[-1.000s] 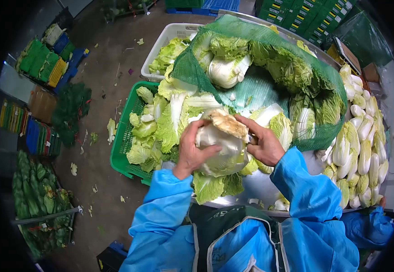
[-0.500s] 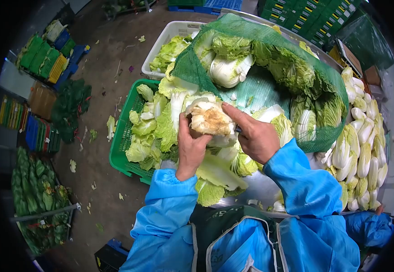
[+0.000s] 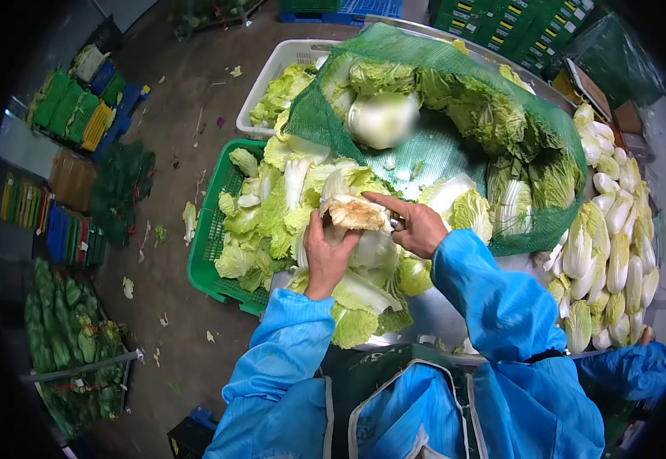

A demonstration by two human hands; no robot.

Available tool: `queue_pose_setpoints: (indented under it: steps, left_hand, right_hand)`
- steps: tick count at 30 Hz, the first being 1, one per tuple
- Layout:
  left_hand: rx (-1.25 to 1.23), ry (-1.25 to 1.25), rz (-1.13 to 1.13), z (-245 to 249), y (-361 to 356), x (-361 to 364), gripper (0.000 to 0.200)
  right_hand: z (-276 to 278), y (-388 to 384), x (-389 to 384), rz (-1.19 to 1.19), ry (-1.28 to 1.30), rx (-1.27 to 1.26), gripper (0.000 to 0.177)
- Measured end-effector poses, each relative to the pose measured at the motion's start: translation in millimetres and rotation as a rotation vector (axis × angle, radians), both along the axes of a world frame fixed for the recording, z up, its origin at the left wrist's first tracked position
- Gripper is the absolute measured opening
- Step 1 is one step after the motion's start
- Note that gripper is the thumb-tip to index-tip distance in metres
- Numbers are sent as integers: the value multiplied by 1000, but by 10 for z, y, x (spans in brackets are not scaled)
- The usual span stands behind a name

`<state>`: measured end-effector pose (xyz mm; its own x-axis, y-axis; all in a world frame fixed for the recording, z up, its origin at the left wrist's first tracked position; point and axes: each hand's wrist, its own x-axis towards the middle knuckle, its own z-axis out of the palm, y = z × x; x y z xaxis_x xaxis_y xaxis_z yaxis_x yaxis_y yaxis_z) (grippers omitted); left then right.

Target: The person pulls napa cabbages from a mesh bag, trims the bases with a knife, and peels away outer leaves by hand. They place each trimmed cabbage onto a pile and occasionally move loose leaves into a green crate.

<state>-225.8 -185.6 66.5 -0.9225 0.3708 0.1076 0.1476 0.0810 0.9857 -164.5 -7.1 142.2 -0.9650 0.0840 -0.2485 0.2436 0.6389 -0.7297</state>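
Near the middle of the view, over the near edge of a metal table point(image 3: 436, 314), we held a napa cabbage point(image 3: 371, 256) with its browned stump end point(image 3: 354, 214) turned up toward us. Our left hand point(image 3: 327, 256) was closed on the head from its 8 o'clock side, the thumb and fingers wrapped around the pale ribs just below the stump. Our right hand point(image 3: 419, 228) sat at the stump's 3 o'clock. Its index finger stretched across the cut end and its other fingers were curled in, and we could not tell whether they gripped anything.

At 9 o'clock from the cabbage stood a green crate point(image 3: 209, 264) heaped with loose leaves point(image 3: 264, 214). At 11 o'clock a white crate point(image 3: 287, 57) held more greens. A green mesh sack point(image 3: 425, 153) full of untrimmed heads lay open from 12 to 2 o'clock, touching the leaf heap. At 3 o'clock, along the table's edge, trimmed pale cabbages point(image 3: 616, 252) lay packed side by side. Another person's blue sleeve point(image 3: 635, 367) showed at 4 o'clock. Leaf scraps dotted the concrete floor point(image 3: 172, 153) at 10 o'clock.
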Motion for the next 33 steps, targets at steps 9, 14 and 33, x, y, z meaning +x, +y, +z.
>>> queue_pose_setpoints:
  steps: [9, 14, 33]
  left_hand:
    - [-79, 43, 32, 135, -288, 326, 46]
    - [1, -144, -65, 194, -803, 193, 54]
    - [320, -557, 139, 148, -435, 1033, 82]
  right_hand:
    - [-208, 927, 223, -655, 82, -678, 33]
    - [-98, 800, 321, -610, 4, -630, 33]
    - [-63, -537, 689, -520, 27, -907, 74]
